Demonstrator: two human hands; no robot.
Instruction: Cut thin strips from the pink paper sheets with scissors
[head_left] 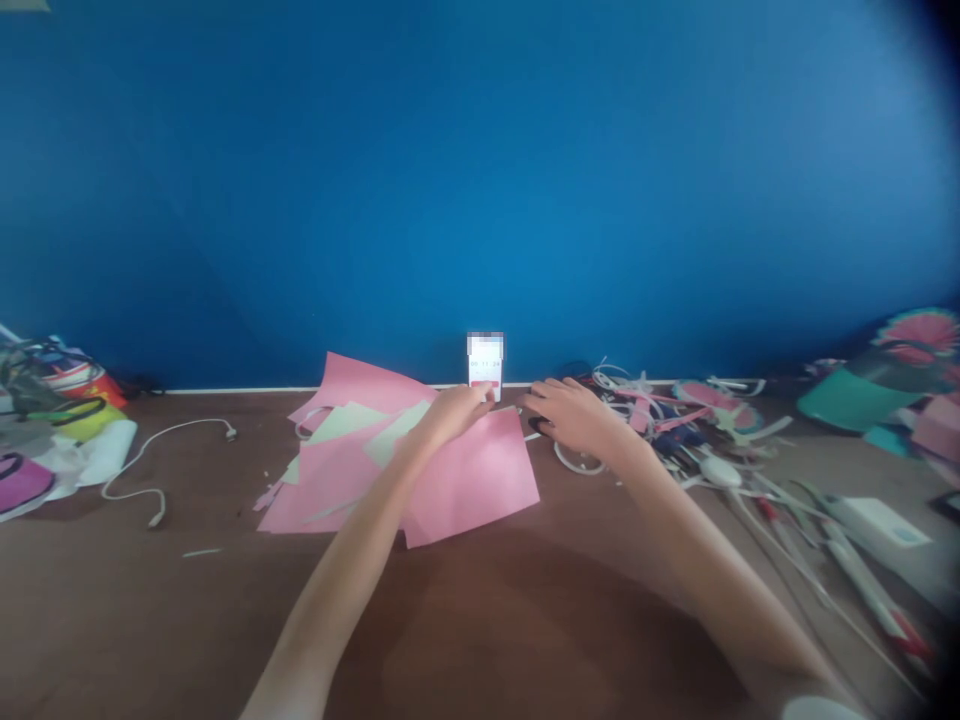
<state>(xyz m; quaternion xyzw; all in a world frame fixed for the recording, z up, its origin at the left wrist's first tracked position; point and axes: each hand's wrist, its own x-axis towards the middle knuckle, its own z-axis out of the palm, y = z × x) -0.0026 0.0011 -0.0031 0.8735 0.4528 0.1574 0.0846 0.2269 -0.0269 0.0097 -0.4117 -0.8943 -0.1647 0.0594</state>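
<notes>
A lit phone [486, 358] stands upright against the blue wall, its white screen showing timer-like digits and a red button. My left hand [454, 412] reaches over the paper to the bottom of that screen, a fingertip at the red button; it grips nothing that I can see. Pink sheets [472, 480] lie overlapped under my left forearm, with pale green pieces [349, 422] among them. To the right of the phone, my right hand [574, 412] is low over the table with fingers apart. Beneath its thumb side shows a small dark object [538, 425], too blurred to name.
A tangle of white cables and paper strips [652, 410] lies right of my right hand. Further right are a white box [881, 522] and a green visor-like piece [859, 390]. A white cable [161, 430] and a colourful pile [75, 400] lie left.
</notes>
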